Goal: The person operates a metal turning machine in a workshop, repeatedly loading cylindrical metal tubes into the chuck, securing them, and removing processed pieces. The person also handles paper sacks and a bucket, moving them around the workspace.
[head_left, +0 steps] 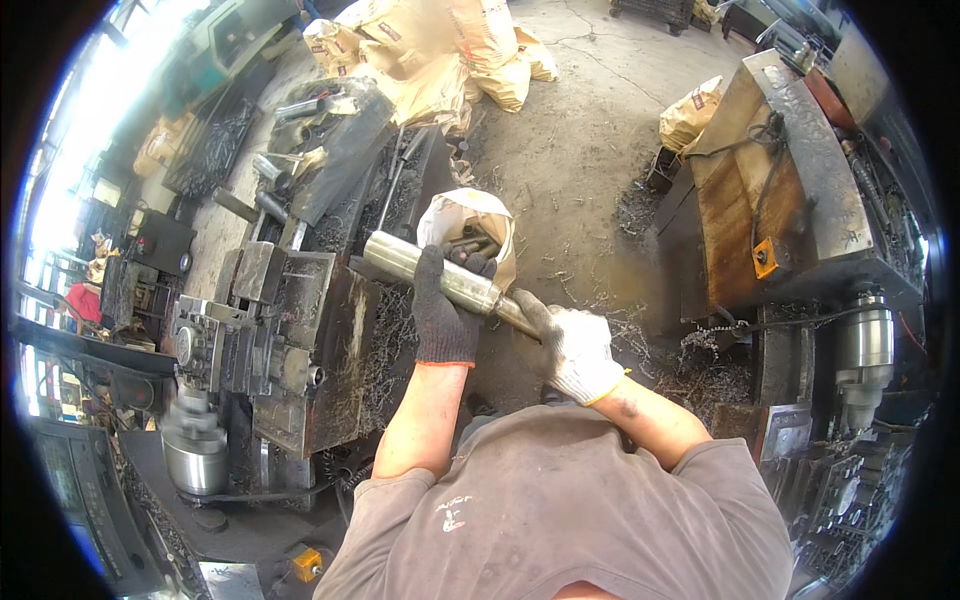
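Nearest is the operator's grey shirt (600,500), along the lower edge of the view. Beyond it, both gloved hands carry one metal shaft (400,256). The left hand (442,308), in a dark glove with an orange cuff, is wrapped round the thicker, bright section. The right hand (572,345), in a white glove with dark grey fingers, is wrapped round the thinner end. The shaft rests on no bench: it is held in front of the body, thick end toward the upper left, thin end toward the lower right.

Step in hand, as judged: two-handed support and handling of the shaft. The next move would call for a firm grip at both ends and slow turning, as the thick end is likely the heavier.

Just beyond the shaft, an open pale sack (505,225) contains dark pieces (468,232); whether the shaft touches its rim cannot be told. To the left stands a machine (300,340), with metal chips (392,340) along its right edge. To the right, an orange box (765,258) sits near the lower edge of a stained metal cabinet (740,215).

Farther off, cylindrical pieces (273,172) lie near the left edge of a long dark bench (345,175). Paper sacks (430,60) are piled on the far floor (580,130); a smaller sack (690,115) stands by the cabinet's far left corner
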Motion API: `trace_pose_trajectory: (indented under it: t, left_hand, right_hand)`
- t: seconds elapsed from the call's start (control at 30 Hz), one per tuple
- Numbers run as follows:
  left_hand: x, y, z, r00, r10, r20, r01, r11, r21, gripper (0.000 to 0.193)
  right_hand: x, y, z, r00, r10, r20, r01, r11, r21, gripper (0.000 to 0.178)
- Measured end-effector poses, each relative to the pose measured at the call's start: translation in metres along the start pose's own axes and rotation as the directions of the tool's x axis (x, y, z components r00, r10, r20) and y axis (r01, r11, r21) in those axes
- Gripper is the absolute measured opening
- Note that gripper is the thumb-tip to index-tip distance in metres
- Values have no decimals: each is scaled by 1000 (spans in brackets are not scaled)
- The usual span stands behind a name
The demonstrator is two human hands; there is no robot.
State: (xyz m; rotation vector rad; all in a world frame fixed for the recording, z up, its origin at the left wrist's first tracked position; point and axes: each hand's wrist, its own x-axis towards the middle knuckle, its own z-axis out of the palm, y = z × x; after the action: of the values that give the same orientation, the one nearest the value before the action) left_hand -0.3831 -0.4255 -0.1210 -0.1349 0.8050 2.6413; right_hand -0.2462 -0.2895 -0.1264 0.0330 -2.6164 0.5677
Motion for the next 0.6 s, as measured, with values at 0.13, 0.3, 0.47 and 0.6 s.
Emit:
trace_pose_trajectory:
  t: [0.13,0.3,0.47,0.6]
  left_hand:
    - [6,-20,6,999,-35,5,35,999,19,34]
    - [-4,-44,14,985,-68,156,59,996,62,38]
    - [-1,-35,32,957,-165,238,135,981,138,57]
    - [30,-17,38,960,-185,208,141,967,211,75]
  right_hand:
    - [-5,14,-9,993,85,79,-86,996,10,60]
    - [-8,22,-29,891,284,353,-434,760,484,48]
    - [-14,28,-57,740,334,584,-671,425,607,44]
    - [-15,31,-66,765,332,552,-644,390,658,45]
